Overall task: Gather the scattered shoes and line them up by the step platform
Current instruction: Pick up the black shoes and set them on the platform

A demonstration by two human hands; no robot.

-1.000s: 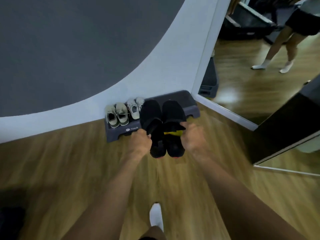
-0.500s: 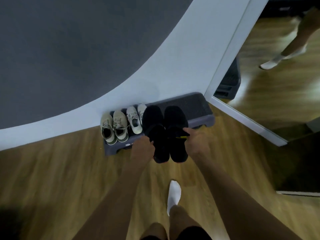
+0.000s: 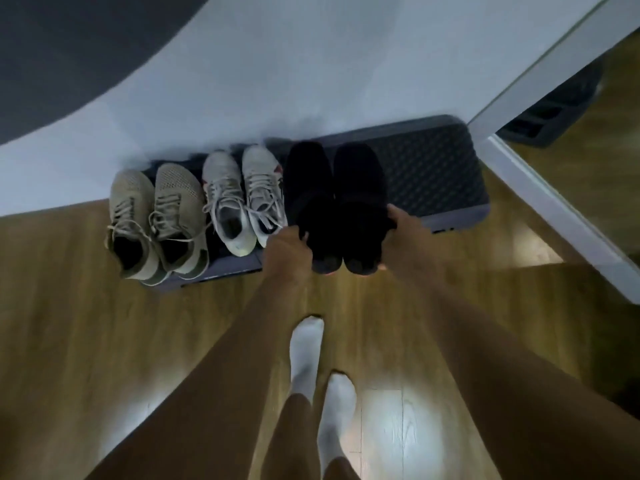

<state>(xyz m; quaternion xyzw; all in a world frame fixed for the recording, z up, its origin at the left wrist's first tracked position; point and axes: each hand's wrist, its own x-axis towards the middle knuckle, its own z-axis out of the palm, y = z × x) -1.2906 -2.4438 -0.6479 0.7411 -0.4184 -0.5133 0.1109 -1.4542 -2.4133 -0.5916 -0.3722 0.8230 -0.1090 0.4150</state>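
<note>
The left hand and right hand each grip one of the soft black shoes at the bumpy gray step platform.

Against wall, on floor: step platform. On platform, left to right, toes to wall: knit sneaker pair, laced sneaker pair, laceless shoe pair. At laceless pair's heels: left hand, right hand. Right of platform: mirror. Before platform: socked feet.
</note>
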